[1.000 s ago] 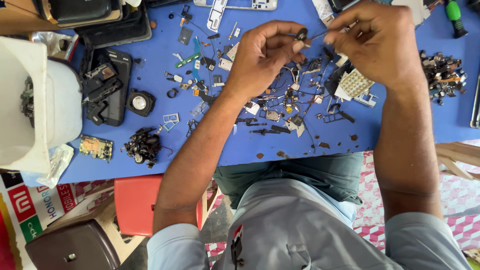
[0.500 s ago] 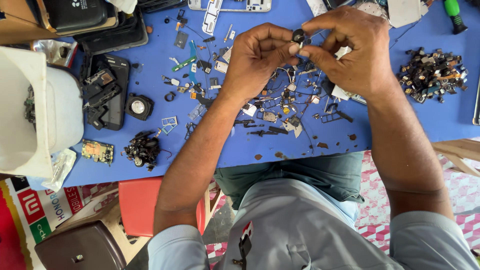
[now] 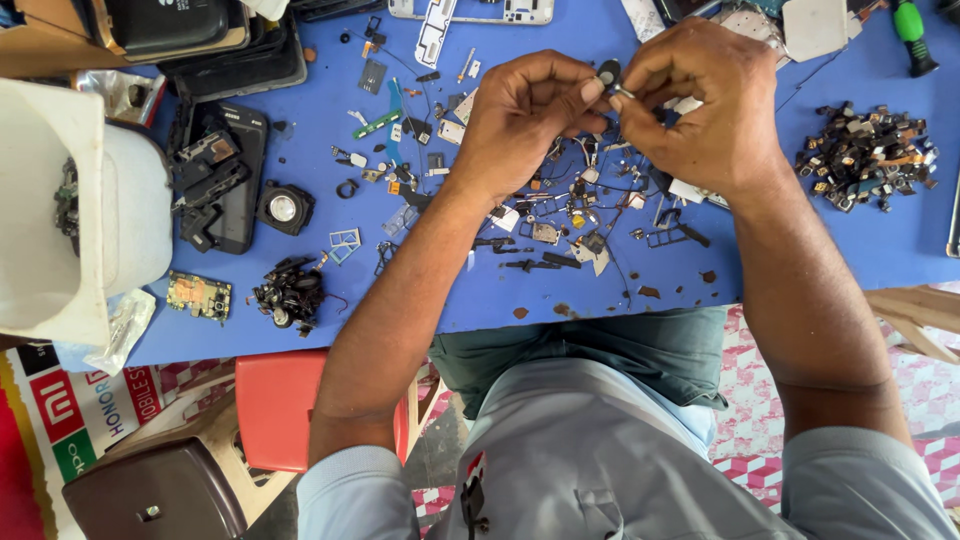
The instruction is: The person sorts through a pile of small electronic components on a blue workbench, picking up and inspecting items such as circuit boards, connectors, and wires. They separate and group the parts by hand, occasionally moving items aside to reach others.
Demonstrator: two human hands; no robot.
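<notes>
My left hand (image 3: 525, 115) and my right hand (image 3: 700, 100) meet above a blue table (image 3: 620, 285), fingertips pinched together on a small black electronic part (image 3: 608, 72) with a thin metal piece beside it. Under the hands lies a scatter of tiny dismantled phone parts (image 3: 570, 215): flex cables, brackets, small boards. Both forearms reach in from the bottom of the view over my grey shirt.
A white bucket (image 3: 90, 215) stands at the left edge. Near it lie an opened black phone (image 3: 220, 175), a round black speaker part (image 3: 283, 208), a small circuit board (image 3: 198, 296) and a wire clump (image 3: 290, 292). A heap of dark connectors (image 3: 865, 155) sits right; a green-handled screwdriver (image 3: 912, 35) top right.
My hands have drawn closer together; the right hand moved left to meet the left on the small black part. The view has shifted slightly.
</notes>
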